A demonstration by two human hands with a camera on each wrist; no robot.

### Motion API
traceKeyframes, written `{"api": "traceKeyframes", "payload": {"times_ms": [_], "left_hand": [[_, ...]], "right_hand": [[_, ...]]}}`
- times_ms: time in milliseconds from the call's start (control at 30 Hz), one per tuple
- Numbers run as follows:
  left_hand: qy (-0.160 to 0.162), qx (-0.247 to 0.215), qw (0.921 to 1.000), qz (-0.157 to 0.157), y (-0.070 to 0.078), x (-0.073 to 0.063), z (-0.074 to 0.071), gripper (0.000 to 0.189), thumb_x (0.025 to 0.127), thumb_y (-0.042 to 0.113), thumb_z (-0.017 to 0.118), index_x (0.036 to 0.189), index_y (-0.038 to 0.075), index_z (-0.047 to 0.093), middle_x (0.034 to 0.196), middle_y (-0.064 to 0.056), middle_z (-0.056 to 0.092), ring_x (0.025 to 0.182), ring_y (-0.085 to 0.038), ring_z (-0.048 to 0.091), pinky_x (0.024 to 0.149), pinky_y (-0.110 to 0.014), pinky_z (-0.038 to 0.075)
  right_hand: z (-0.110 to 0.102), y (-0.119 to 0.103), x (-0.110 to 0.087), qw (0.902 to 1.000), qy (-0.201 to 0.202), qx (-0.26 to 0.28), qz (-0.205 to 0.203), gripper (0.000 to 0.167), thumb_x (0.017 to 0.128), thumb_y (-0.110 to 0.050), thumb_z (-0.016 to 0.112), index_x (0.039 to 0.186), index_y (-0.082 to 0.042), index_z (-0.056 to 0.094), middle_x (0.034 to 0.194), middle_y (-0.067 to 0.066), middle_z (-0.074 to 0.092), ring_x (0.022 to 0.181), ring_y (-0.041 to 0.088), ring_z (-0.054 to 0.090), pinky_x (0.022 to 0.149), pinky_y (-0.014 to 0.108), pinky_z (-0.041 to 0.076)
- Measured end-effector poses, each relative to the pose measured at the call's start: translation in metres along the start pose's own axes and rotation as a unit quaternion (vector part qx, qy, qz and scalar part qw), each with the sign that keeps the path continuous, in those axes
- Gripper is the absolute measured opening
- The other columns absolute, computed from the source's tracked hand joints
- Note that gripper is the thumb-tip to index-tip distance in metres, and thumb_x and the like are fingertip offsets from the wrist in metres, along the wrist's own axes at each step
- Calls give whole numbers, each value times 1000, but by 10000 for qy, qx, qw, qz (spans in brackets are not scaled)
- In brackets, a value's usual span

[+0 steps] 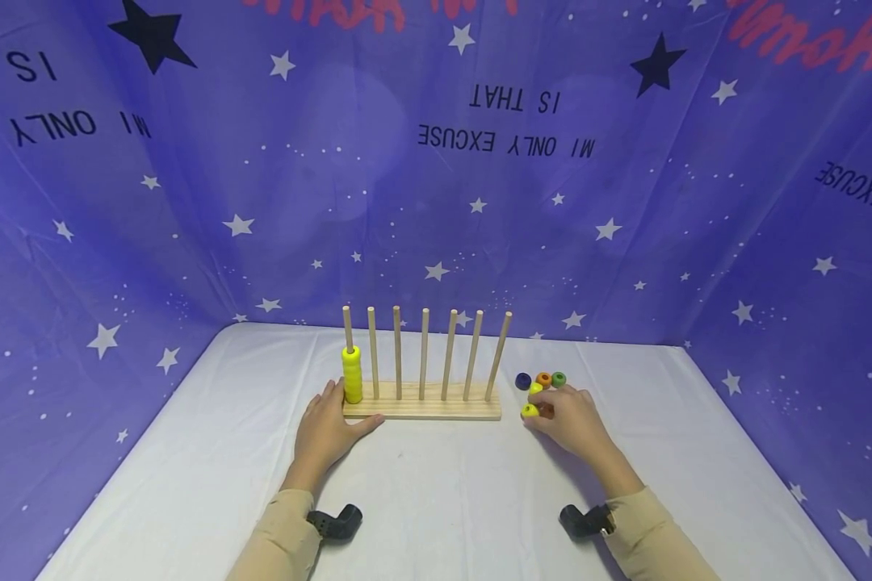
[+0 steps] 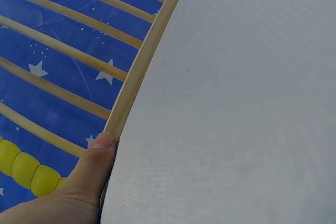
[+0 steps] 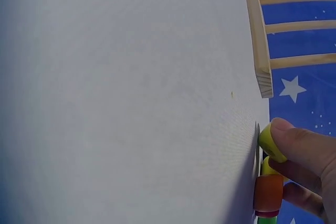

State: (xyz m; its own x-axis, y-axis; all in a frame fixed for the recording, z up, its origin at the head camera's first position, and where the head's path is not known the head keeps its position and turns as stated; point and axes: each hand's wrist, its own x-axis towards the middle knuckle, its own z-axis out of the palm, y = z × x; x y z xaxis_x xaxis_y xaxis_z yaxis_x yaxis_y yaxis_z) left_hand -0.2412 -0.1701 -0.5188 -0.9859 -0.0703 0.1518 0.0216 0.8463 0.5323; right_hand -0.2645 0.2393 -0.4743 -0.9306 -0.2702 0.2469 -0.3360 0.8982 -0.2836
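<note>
A wooden peg stand with several upright dowels stands on the table. Yellow beads are stacked on its leftmost dowel. My left hand holds the stand's left end, the thumb against the front edge of the base and the fingers around the end beside the stack. To the right of the stand, my right hand pinches a yellow bead between thumb and fingers, close over the cloth. Another yellow bead lies just behind it, partly hidden by the fingers in the right wrist view.
Beyond the right hand sit a dark blue bead, an orange bead and a green bead. A white cloth covers the table. Purple star-printed fabric hangs at the back and both sides.
</note>
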Motion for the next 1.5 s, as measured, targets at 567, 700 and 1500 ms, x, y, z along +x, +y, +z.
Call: {"api": "traceKeyframes", "payload": {"times_ms": [567, 700, 1500], "left_hand": [[37, -34, 10000, 27, -1, 0, 1, 110, 75, 72, 70, 153, 4, 33, 156, -19, 41, 150, -39, 28, 126, -53, 18], [26, -50, 10000, 34, 0, 0, 0, 109, 76, 71, 70, 153, 4, 33, 156, -19, 41, 150, -39, 28, 126, -53, 18], [-3, -75, 10000, 7, 0, -1, -1, 108, 76, 71, 71, 152, 5, 34, 156, -18, 41, 150, -38, 27, 125, -54, 18]], "right_hand": [[4, 2, -1, 9998, -9, -200, 1, 41, 73, -38, 87, 109, -22, 76, 109, -2, 76, 99, 24, 56, 81, 45, 32], [5, 2, -1, 9998, -88, -193, 23, 42, 74, -41, 86, 110, -21, 76, 112, -1, 75, 105, 27, 56, 82, 45, 32], [-34, -10, 22, 9979, 564, 98, -306, 35, 84, -28, 79, 115, -11, 74, 105, 6, 74, 102, 30, 57, 88, 50, 45]]}}
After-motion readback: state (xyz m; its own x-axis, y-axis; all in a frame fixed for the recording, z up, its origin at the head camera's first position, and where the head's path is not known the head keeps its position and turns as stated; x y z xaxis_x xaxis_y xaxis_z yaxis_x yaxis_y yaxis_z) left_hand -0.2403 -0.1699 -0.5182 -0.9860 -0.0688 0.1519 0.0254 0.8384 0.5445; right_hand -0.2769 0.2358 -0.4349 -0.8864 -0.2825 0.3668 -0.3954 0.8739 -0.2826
